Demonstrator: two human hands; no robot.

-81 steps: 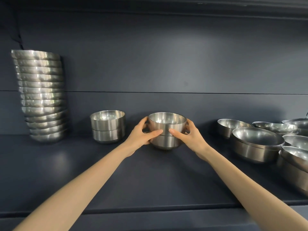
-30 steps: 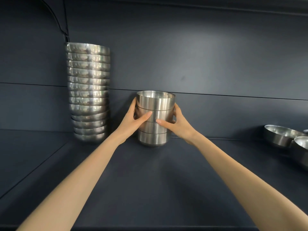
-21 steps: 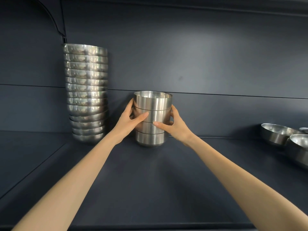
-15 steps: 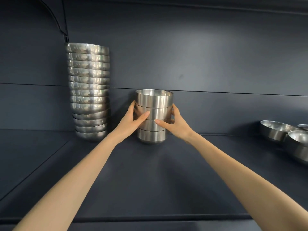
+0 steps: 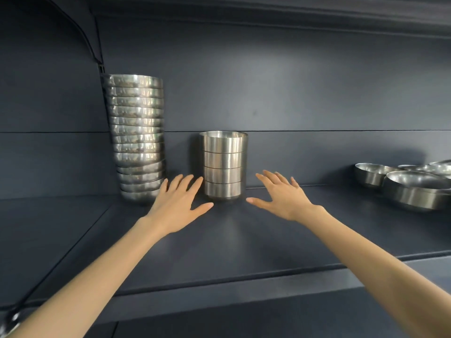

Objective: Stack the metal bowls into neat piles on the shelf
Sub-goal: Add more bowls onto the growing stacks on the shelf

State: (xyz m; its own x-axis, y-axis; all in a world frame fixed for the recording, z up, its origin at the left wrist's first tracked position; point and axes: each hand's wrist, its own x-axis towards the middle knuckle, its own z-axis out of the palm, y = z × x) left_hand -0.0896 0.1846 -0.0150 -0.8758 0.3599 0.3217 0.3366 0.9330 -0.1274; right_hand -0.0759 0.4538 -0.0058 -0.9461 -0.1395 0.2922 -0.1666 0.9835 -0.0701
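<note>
Both hands, left hand (image 5: 179, 203) and right hand (image 5: 283, 197), spread empty beside the four-bowl pile (image 5: 223, 164); rightmost loose bowls (image 5: 415, 189) cut off.

The shelf (image 5: 219, 245) is a flat, dark slate blue, and the back wall (image 5: 292, 81) behind it wears the same shade, crossed by one thin black seam line. The short stack of four bowls (image 5: 223, 164) at the far middle is silver with a soft brushed sheen and fine dark lines between rims. The tall pile (image 5: 136, 137) at far left is brighter silver, mottled with brownish and white reflections (almost a hammered look). The loose bowls (image 5: 412, 184) at far right are silver-grey, paler inside.
</note>
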